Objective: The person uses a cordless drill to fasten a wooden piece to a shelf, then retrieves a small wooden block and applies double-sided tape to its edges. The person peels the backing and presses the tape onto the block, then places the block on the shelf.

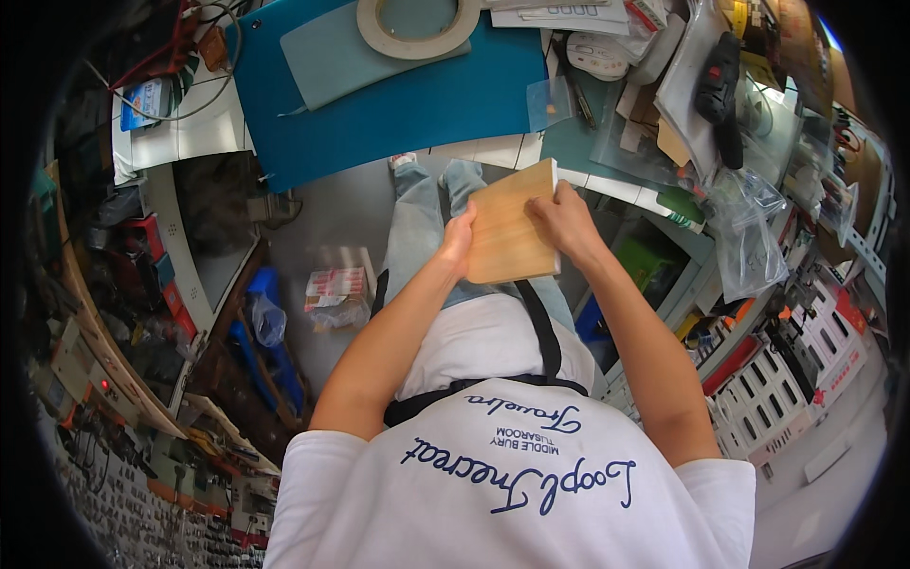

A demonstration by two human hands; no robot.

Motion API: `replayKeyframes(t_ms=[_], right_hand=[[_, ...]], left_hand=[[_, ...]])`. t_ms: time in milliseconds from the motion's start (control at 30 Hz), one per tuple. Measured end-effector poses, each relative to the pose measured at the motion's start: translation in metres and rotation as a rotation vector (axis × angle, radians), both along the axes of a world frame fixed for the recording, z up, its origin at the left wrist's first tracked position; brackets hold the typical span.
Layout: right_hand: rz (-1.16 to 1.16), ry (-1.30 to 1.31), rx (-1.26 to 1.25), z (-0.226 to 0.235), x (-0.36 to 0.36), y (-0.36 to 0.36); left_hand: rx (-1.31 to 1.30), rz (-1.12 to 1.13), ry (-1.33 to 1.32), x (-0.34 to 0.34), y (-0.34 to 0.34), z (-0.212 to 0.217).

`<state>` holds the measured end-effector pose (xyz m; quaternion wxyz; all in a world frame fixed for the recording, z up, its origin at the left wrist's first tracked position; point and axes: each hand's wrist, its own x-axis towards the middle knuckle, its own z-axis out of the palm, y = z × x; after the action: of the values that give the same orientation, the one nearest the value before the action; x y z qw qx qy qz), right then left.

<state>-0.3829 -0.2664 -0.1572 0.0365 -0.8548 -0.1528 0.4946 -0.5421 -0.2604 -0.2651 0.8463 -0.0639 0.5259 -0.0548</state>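
Note:
A flat light-brown wooden board [510, 228] is held in front of my body, above my jeans-clad legs. My left hand [459, 239] grips its left edge, thumb on the face. On the board's upper right part rests my right hand [563, 220], fingers curled over its top face and right edge. Both forearms come up from the bottom of the view across my white shirt and dark apron straps.
A blue mat [398, 104] with a large roll of tape [417, 24] lies on the bench ahead. Clear plastic bags [744, 237], papers and a black tool [722, 90] crowd the right. A small packaged box [334, 294] sits on the floor at left, beside cluttered shelves [123, 313].

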Motion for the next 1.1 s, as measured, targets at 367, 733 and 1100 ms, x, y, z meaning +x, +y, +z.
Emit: replayKeyframes(t_ms=[367,733,1100], right_hand=[[-0.139,0.105,0.018,0.024,0.056,-0.002],[-0.201,0.181,0.003,0.050,0.108,0.005],[-0.452,0.299,0.604,0.124,0.119,-0.084]], left_hand=[[-0.091,0.012,-0.095,0.050,0.000,0.028],[-0.077,0.100,-0.091,0.097,0.005,0.069],[0.767,-0.036,-0.429,0.073,0.000,0.148]])
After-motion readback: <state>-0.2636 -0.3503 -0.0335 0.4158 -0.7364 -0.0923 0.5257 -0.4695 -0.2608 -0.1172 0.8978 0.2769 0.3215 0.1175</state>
